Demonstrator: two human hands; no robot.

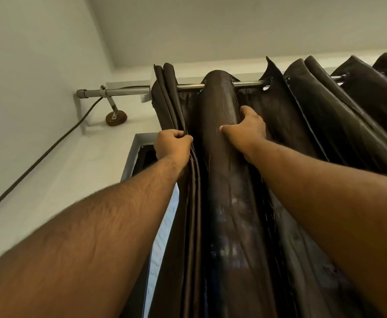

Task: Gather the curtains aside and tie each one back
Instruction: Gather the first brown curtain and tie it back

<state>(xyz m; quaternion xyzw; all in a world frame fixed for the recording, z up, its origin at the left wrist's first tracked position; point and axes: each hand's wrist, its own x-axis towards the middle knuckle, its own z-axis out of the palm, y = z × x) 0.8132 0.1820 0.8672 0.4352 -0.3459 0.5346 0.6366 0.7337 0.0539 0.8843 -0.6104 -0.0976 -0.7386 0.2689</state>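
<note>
Chrome rod (248, 84) on a wall bracket (115, 113) carries the brown curtain (222, 180) by eyelets; folds bunched at left end, looser pleats to the right.

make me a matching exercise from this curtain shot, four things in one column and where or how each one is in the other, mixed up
Things:
1. left hand
2. right hand
3. curtain rod
4. black cable

States:
A. runs horizontally through the curtain's eyelets
B. grips the bunched folds at the curtain's left edge
C. slants down the wall at far left
D. grasps the wide rounded fold in the middle

Pairs: 1-B, 2-D, 3-A, 4-C
</note>
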